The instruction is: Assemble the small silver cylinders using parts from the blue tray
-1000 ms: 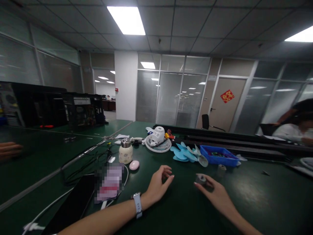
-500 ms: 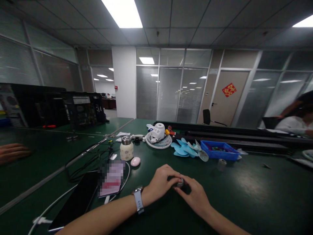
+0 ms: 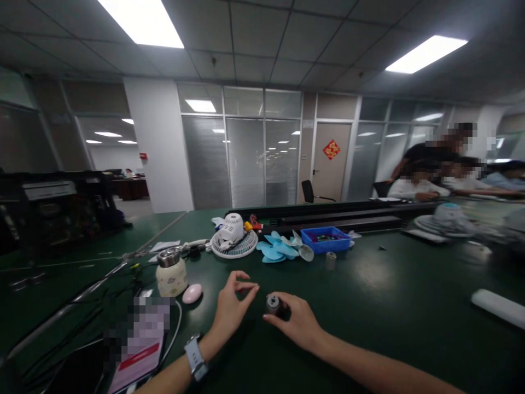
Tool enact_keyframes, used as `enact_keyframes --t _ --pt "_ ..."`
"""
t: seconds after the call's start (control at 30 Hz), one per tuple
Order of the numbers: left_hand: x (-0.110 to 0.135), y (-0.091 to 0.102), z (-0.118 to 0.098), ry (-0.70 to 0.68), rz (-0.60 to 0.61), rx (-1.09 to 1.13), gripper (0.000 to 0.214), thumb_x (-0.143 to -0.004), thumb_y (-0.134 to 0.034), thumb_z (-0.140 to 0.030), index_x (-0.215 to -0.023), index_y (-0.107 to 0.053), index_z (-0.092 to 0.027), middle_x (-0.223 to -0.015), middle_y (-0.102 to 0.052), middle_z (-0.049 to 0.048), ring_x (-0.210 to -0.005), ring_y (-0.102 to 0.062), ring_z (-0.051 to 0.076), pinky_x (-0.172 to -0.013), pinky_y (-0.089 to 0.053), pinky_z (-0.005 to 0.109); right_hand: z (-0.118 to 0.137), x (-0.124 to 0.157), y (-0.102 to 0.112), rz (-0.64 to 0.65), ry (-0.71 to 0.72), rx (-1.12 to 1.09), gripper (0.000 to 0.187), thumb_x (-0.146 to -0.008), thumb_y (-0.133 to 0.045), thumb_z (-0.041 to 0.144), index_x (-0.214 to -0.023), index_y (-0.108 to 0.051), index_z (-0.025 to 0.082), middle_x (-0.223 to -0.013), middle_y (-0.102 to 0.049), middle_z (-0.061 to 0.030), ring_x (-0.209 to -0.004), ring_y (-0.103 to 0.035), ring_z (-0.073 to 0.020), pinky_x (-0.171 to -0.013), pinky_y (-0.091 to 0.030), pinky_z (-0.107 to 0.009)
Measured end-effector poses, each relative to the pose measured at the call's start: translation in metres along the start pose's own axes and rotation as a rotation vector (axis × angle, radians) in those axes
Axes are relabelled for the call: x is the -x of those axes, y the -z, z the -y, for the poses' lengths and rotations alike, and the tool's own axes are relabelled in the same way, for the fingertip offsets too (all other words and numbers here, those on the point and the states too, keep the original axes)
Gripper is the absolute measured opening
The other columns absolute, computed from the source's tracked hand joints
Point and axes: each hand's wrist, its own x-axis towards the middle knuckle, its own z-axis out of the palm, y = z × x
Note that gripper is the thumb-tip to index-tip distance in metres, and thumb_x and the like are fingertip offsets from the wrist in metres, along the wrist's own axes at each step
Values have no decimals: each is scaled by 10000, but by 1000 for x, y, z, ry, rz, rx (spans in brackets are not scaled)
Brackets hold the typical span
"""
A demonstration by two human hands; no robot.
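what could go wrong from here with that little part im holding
The small grey part sits only at the fingertips of the right hand; a loose grip could let it roll across the green table. The left hand pinches thumb to forefinger; anything tiny held there might drop and be hard to spot on the dark surface.

Green tables [image 3: 410, 284], glass partitions [image 3: 246, 158], ceiling lights [image 3: 143, 22]

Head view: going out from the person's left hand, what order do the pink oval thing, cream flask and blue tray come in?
1. Pink oval thing, just left of the left hand.
2. Cream flask, farther left and back.
3. Blue tray, far back, to the right.
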Motion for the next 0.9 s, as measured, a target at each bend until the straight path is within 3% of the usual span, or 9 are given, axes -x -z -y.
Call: enact_keyframes --t 0.13,0.23,0.37,0.67,0.77,0.9 --pt "0 -6 36 103 218 -2 444 -719 -649 -467 -1013 -405 -241 -827 -768 30 -805 -728 237 -766 -534 356 1 2 1 -19 -2 5 416 -746 -715 498 -1083 -679 256 -1019 -713 -3 -903 -644 -193 -813 -478 -281" --pt "-2 -9 49 94 208 -34 502 -695 -653 -505 -1037 -393 -247 -861 -771 34 -834 -725 244 -781 -532 362 1 2 4 -10 33 19 422 -757 -686 551 -1060 -680 259 -987 -714 8 -871 -647 -173 -782 -474 -255" --pt "0 -7 48 81 212 -19 482 -711 -646 -469 -1052 -388 -248 -874 -765 27 -829 -724 239 -768 -530 360 4 4 5 -22 23 16 427 -759 -684 546 -1064 -677 247 -996 -709 -1 -876 -644 -180 -774 -479 -261" --pt "5 -1 37 52 160 -36 379 -747 -597 -214 -1078 -411 -225 -913 -755 54 -854 -707 206 -757 -498 336 -2 -1 -1 27 -28 -82 431 -800 -641 493 -1139 -659 228 -1056 -700 -43 -906 -640 -211 -818 -501 -325" --pt "8 0 32 36 182 -99 367 -760 -600 -207 -1092 -445 -223 -941 -755 55 -888 -698 210 -792 -487 352 -14 1 25 -5 -84 -116 492 -798 -609 529 -1184 -639 226 -1103 -695 -54 -970 -644 -234 -865 -506 -356" --pt "10 1 29 54 201 -78 392 -760 -634 -248 -1111 -461 -223 -962 -751 55 -913 -689 219 -819 -482 366 -54 8 89 -240 -254 18 627 -736 -571 622 -1188 -639 192 -1027 -713 -97 -920 -662 -289 -802 -523 -403"
